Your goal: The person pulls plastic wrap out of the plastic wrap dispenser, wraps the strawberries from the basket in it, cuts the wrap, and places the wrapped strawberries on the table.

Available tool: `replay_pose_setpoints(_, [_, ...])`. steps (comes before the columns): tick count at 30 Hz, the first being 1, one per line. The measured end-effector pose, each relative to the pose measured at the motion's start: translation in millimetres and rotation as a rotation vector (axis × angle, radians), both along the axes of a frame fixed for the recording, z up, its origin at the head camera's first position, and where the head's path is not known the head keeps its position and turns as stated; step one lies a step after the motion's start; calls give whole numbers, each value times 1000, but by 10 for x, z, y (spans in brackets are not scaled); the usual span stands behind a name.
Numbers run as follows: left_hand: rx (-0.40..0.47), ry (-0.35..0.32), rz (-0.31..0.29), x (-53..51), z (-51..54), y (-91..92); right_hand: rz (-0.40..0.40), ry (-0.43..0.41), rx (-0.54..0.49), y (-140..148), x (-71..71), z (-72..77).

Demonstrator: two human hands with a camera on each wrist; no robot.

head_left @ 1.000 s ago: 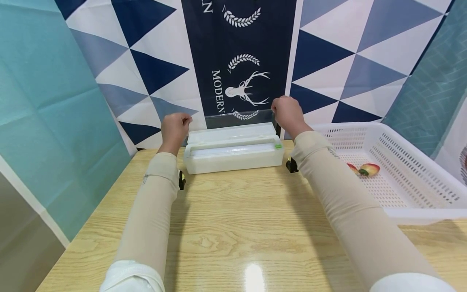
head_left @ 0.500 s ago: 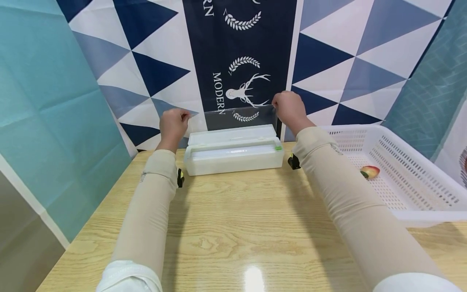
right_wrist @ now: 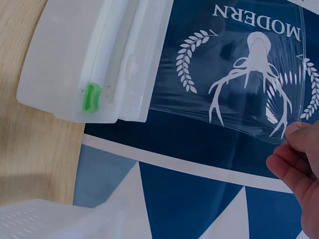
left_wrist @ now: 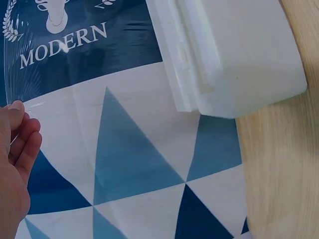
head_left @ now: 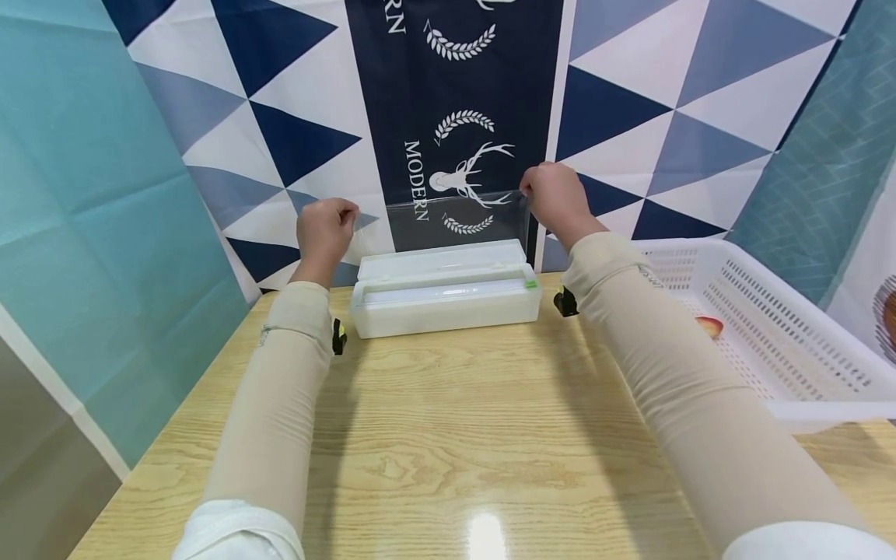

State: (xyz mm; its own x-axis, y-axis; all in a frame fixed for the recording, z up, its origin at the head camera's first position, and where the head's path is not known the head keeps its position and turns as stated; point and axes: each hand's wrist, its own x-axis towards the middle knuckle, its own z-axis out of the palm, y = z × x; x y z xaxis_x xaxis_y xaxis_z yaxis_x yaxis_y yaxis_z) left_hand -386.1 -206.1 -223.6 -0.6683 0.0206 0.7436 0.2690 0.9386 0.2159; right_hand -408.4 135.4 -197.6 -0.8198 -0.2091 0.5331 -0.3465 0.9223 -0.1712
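Upper centre, now: plastic wrap (head_left: 455, 216) above its dispenser (head_left: 448, 313) is pinched by left hand (head_left: 324, 233) and right hand (head_left: 556, 198), presumably so bunching is prevented.

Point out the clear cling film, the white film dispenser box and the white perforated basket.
Clear cling film (right_wrist: 227, 64): right wrist view, middle of the stretched sheet.
White film dispenser box (head_left: 445, 313): head view, front wall.
White perforated basket (head_left: 791, 327): head view, inner right wall.

I've raised my left hand (head_left: 325, 235) and right hand (head_left: 558, 199), drawing the clear film (head_left: 420, 227) higher (more shows now) above the white box (head_left: 448, 309).
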Motion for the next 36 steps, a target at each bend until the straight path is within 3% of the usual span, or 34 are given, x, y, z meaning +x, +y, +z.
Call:
replay_pose_setpoints(8, [-30, -7, 15, 15, 95, -7, -7, 28, 0, -13, 32, 70])
replay_pose_setpoints(28, [38, 44, 26, 28, 281, 19, 2, 89, 27, 17, 110, 282])
replay_pose_setpoints(36, [73, 57, -2, 50, 354, 36, -18, 78, 19, 11, 128, 360])
